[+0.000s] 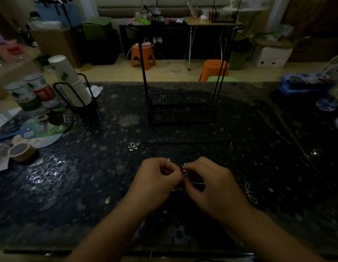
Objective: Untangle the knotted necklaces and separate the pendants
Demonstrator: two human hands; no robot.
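My left hand (156, 183) and my right hand (209, 184) meet over the dark pebble-patterned table (70, 186), fingertips pinched together on a thin necklace cord (183, 170) between them. The knot itself is too small and dim to make out. A silver flower pendant (133, 146) lies on the table beyond my hands, with a dark cord (183, 143) running right from it. A second wire flower pendant (249, 192) lies just right of my right hand.
A black wire basket stand (180, 108) rises at the table's middle back. A paper cup stack in a black holder (73, 86), tea tins (30, 93) and a tape roll (21, 151) sit at the left. A blue tray (304, 85) is at the far right.
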